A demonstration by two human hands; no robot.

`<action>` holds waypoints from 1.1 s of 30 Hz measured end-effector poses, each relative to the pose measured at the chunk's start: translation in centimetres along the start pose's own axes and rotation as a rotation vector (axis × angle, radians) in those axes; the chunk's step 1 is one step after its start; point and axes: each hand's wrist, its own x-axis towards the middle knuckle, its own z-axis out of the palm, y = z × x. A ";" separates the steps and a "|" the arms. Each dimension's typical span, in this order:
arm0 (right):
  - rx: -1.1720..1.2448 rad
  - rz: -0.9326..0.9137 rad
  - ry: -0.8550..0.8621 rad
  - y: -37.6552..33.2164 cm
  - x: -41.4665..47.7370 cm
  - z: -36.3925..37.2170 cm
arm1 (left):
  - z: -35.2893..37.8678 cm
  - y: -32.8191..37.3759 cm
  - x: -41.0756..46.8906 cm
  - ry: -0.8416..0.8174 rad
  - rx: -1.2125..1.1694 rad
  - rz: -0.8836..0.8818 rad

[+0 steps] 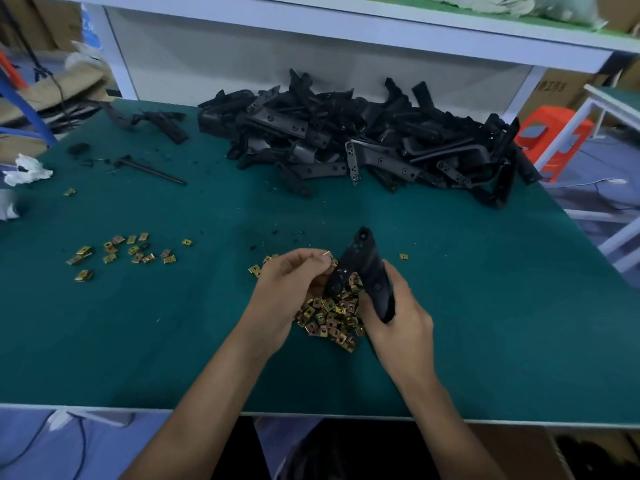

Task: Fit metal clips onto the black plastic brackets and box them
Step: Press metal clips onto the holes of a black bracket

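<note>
The right hand [398,317] is wrapped round the lower end of a bracket [363,268]. The left hand [294,282] pinches a clip [331,262] between thumb and fingertips, right against the bracket's left edge. Both hover just above the clip pile [332,320], at about 6 o'clock on the surface [485,306], near its front edge.

The step looks like seating the clip on the bracket. The low grip seems sound, since it leaves the upper part free. I would keep the bracket still and let the left hand do the moving:
- Turn the clip's open mouth to the edge.
- Line it up with a hole.
- Push it square until it sits home.

A skewed push could spring the clip out of the pinch and into the pile. The clip is too small here to tell which way it faces.

The bracket's long axis runs from the right palm up and away. Its rounded, holed end points near 12 o'clock, leaning slightly toward 11, and it is raised off the surface rather than flat.

More brackets lie in a heap [363,140] at 12 to 1 o'clock, and loose clips [128,251] lie at 9.
</note>
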 end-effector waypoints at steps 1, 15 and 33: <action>-0.001 -0.005 0.003 0.0 0.0 0.0 | 0.0 -0.1 -0.2 -0.007 -0.017 -0.006; -0.034 -0.122 0.029 1.1 0.1 0.5 | -0.1 -0.6 -0.8 -0.021 0.200 0.022; -0.043 -0.181 -0.081 1.4 0.0 0.6 | -1.6 5.0 -0.6 -0.308 0.689 -0.008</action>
